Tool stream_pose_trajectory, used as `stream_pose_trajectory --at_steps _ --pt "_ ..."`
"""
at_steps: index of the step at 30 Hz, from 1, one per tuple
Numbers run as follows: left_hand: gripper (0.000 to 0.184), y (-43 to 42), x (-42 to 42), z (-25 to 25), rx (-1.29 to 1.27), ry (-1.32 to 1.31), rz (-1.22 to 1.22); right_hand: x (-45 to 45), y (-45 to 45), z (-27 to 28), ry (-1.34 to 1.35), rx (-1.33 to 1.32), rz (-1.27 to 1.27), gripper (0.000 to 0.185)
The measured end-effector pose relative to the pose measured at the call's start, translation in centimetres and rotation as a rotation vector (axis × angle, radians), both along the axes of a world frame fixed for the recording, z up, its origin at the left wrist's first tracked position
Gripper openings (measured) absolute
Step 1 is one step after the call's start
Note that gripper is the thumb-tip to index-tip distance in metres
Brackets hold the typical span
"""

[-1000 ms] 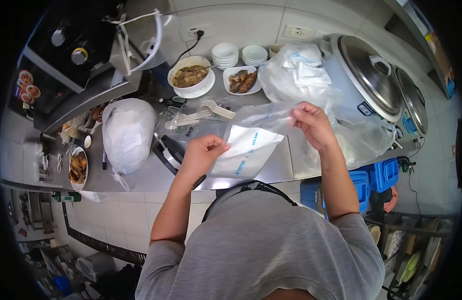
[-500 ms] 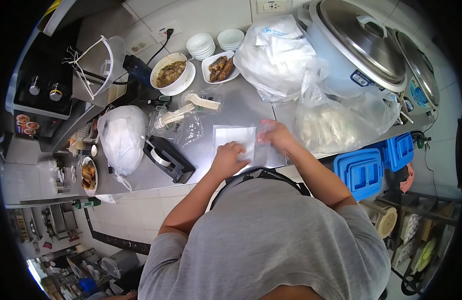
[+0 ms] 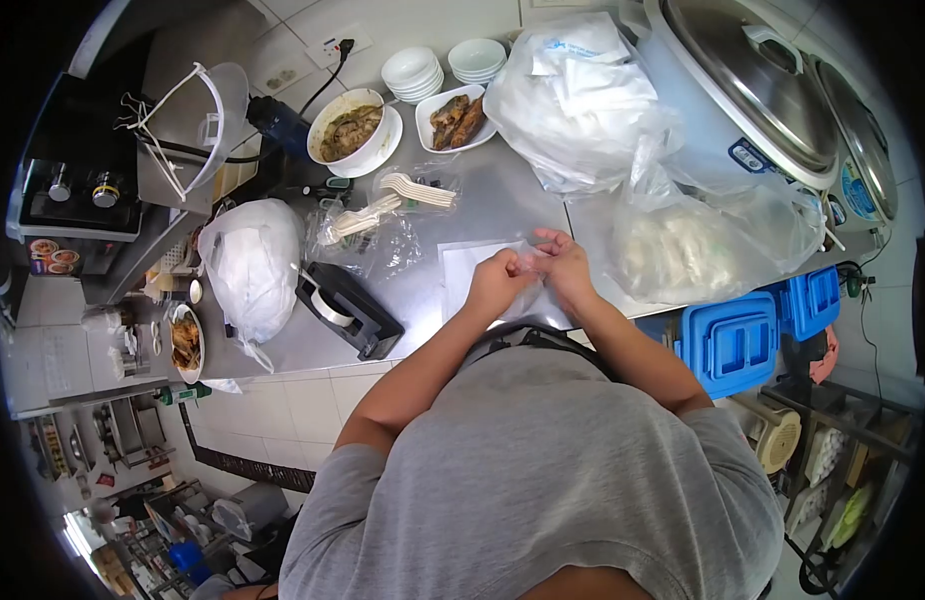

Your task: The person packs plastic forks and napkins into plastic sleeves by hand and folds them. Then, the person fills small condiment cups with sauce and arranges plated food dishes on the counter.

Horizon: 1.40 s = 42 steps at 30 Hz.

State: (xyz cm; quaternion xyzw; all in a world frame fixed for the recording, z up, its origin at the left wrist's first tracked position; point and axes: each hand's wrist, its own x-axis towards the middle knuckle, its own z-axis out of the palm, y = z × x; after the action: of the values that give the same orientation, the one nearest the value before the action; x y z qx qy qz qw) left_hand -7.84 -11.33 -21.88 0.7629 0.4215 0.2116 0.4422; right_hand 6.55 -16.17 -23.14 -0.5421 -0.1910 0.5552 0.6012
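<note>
My left hand (image 3: 497, 284) and my right hand (image 3: 565, 270) meet above the steel counter. Their fingers pinch the upper edge of a small clear plastic bag (image 3: 524, 303), which hangs partly hidden between them. White paper sheets (image 3: 461, 270) lie flat on the counter beside and under my left hand. Farther off to the left, wooden forks (image 3: 420, 190) and wooden spoons (image 3: 363, 218) rest on clear plastic wrapping. A black tape dispenser (image 3: 351, 312) stands left of my left forearm.
A stuffed white plastic bag (image 3: 583, 105) and a clear bag of pale packets (image 3: 678, 255) sit at the right, before a rice cooker (image 3: 748, 90). Behind are a bowl of food (image 3: 349, 130), a dish of fried pieces (image 3: 457, 122) and stacked bowls (image 3: 413, 72). A tied white bag (image 3: 251, 270) stands left.
My left hand has moved right, off the paper, to join my right hand at the plastic bag's edge. The bag is now gathered between both hands. The whole view has shifted slightly.
</note>
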Motion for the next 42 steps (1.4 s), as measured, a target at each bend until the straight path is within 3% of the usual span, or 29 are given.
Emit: stream_pose_trajectory --at_steps 2,5,8,11,13,17,19,22,24,26,27,30,33,36,39,42 --pt "0.012 0.8 -0.7 -1.5 -0.117 -0.077 0.092 -0.2 0.3 -0.8 -0.117 0.039 -0.042 0.055" --pt "0.010 1.7 -2.0 -2.0 -0.168 -0.156 0.186 0.6 0.4 -0.1 0.027 0.010 0.039 0.055" --pt "0.015 3.1 -4.0 -1.0 -0.272 -0.138 0.249 3.4 0.7 -2.2 -0.398 0.001 0.181 0.060" --pt "0.034 3.3 -5.5 0.8 -0.218 -0.087 0.141 4.3 1.3 1.8 -0.602 -0.026 0.344 0.054" --pt "0.056 3.9 -6.5 3.7 -0.157 -0.082 0.061 4.0 3.2 5.3 -0.787 0.083 0.283 0.048" --pt "0.024 14.0 -13.2 5.4 0.039 0.014 0.377 1.1 9.8 7.5 -0.843 0.197 0.249 0.036" --pt "0.016 18.1 -15.0 5.4 0.160 0.334 0.420 -1.8 13.9 5.9 -0.977 0.240 0.336 0.024" --pt "0.019 21.7 -17.2 0.6 0.373 0.661 0.138 -6.0 19.1 2.3 -1.398 0.212 0.522 0.016" --pt "0.017 22.4 -17.4 -0.3 0.415 0.731 0.133 -7.9 20.6 1.0 -1.585 0.051 0.640 0.014" --pt "0.018 22.7 -17.5 -0.2 0.427 0.868 0.048 -8.3 20.9 0.3 -1.639 0.135 0.588 0.013" --pt "0.019 22.7 -17.8 0.0 0.424 0.796 0.056 -8.4 20.9 0.3 -1.664 0.171 0.564 0.014" --pt "0.022 22.5 -18.7 0.9 0.407 0.576 0.068 -8.0 20.7 0.5 -1.698 0.190 0.500 0.014" --pt "0.023 22.5 -18.6 3.0 0.168 0.491 0.129 -7.2 20.2 1.8 -1.598 0.347 0.275 0.012" --pt "0.026 23.2 -18.6 6.5 0.134 0.494 0.176 -6.5 20.3 2.0 -1.206 0.521 0.078 0.004" --pt "0.021 24.1 -19.0 10.0 -0.080 0.299 0.300 -6.4 19.7 4.6 -0.910 0.460 -0.065 0.003" --pt "0.021 23.2 -18.0 14.2 -0.242 0.133 0.349 -4.9 18.2 9.0 -0.541 0.338 0.070 0.014"
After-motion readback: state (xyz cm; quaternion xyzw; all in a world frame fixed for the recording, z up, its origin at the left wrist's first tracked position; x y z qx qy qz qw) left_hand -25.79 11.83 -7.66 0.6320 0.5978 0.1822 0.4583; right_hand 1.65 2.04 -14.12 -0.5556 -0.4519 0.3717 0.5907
